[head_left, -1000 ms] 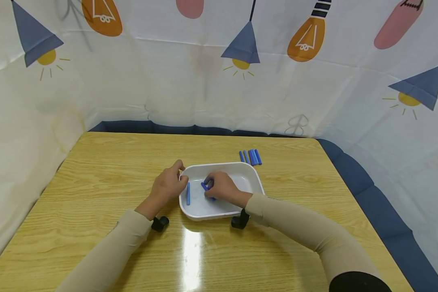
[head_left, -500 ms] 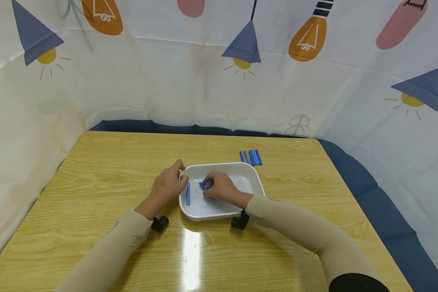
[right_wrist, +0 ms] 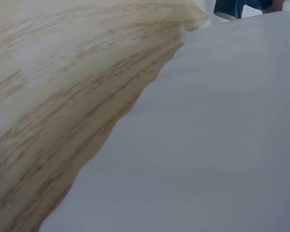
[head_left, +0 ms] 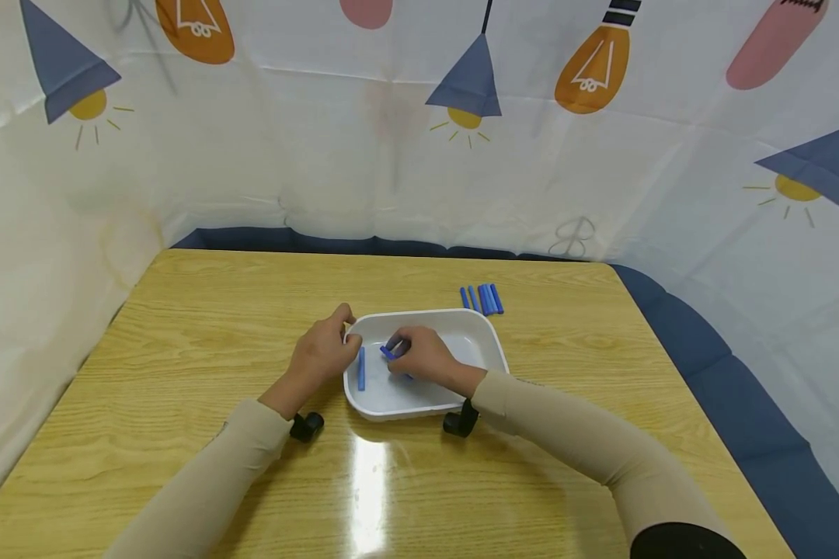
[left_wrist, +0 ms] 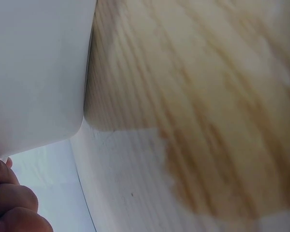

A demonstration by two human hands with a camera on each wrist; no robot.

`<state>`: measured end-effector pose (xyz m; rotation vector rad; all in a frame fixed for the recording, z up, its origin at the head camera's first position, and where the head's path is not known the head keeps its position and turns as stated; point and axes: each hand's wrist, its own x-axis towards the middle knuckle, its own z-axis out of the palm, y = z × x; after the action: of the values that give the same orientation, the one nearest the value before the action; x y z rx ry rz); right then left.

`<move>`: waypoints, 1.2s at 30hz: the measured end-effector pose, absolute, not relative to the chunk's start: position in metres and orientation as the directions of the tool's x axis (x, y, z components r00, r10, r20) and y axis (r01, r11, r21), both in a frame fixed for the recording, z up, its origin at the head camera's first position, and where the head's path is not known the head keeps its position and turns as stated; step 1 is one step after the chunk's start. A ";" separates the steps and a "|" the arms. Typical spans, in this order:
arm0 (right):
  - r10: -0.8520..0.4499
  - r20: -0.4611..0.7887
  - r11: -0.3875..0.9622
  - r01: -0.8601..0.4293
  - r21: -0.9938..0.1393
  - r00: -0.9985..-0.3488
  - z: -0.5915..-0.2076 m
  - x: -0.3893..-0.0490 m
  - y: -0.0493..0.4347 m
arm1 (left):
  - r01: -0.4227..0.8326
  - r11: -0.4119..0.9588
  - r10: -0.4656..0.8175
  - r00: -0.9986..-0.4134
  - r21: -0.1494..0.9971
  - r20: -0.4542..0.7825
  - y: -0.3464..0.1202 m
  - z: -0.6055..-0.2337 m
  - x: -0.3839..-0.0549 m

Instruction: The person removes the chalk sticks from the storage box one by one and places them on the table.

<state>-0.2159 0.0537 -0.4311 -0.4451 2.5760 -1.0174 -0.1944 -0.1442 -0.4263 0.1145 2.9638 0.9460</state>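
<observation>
A shallow white tray point(head_left: 454, 407) stands on the wooden table. My left hand point(head_left: 322, 349) grips its left rim, thumb on the inner side; curled fingers point(left_wrist: 14, 208) show beside the tray wall in the left wrist view. Inside the tray my right hand point(head_left: 422, 355) pinches a short blue stick point(head_left: 386, 352), its far end showing beyond the fingertips. Part of a blue piece also shows under that hand, mostly hidden. Another blue stick point(head_left: 361, 369) lies lengthwise near the tray's left wall. The right wrist view shows mostly tray wall and table, with the right hand's work hidden.
Several blue sticks point(head_left: 488, 299) lie in a row on the table point(head_left: 252, 287) just behind the tray's right corner. A white printed cloth point(head_left: 322, 155) hangs behind the table. Black wrist cameras point(head_left: 306, 427) sit under both wrists, close to the tray's front edge.
My right hand has shifted slightly left, the blue stick's end moving with it. The left hand stays on the rim. The head view has tilted very slightly.
</observation>
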 end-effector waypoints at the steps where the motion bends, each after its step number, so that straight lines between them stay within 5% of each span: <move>1: -0.400 -0.194 0.695 -0.159 -0.701 -0.896 -0.431 -0.216 0.053 | 0.063 0.813 0.080 -0.997 0.579 -0.003 -0.144 -0.426 -0.194; 36: -0.373 -0.250 0.626 -0.043 -0.778 -0.894 -0.412 -0.211 0.063 | 0.073 0.806 0.083 -0.997 0.588 0.011 -0.144 -0.427 -0.194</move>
<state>-0.2110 0.0627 -0.4115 -0.3307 2.4617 -1.1631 -0.1938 -0.1437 -0.4273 0.1284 2.9708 0.9659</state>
